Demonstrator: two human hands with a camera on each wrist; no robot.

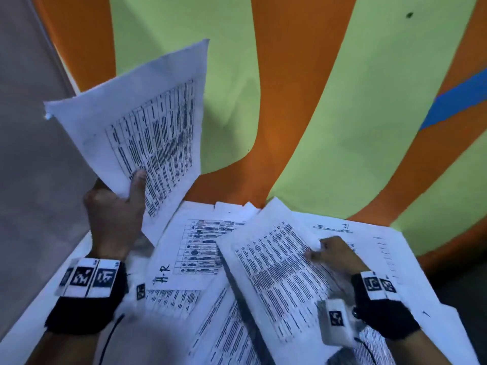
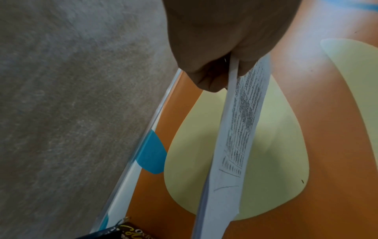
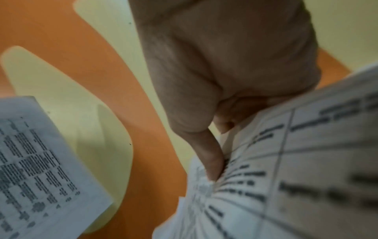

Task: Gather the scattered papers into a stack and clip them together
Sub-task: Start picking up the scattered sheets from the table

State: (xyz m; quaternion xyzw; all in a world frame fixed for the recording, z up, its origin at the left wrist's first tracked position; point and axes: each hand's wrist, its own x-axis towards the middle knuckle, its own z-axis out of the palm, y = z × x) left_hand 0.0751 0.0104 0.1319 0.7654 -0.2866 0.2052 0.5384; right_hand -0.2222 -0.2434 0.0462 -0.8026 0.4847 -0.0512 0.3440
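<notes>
My left hand (image 1: 123,196) holds a printed sheet (image 1: 147,122) up off the table, thumb on its face; the left wrist view shows that sheet (image 2: 235,129) edge-on, pinched in the left hand (image 2: 220,71). My right hand (image 1: 329,254) pinches another printed sheet (image 1: 276,272) whose left edge is lifted off the pile; in the right wrist view the right hand (image 3: 214,153) grips that sheet (image 3: 286,177). Several more printed papers (image 1: 195,251) lie overlapping on the table, one marked "H-R". No clip is visible.
The table (image 1: 303,101) has an orange and light-green pattern with a blue patch (image 1: 453,101) at the right. Grey floor (image 1: 26,154) lies beyond its left edge. A dark printed box (image 2: 126,231) sits near the table's edge in the left wrist view.
</notes>
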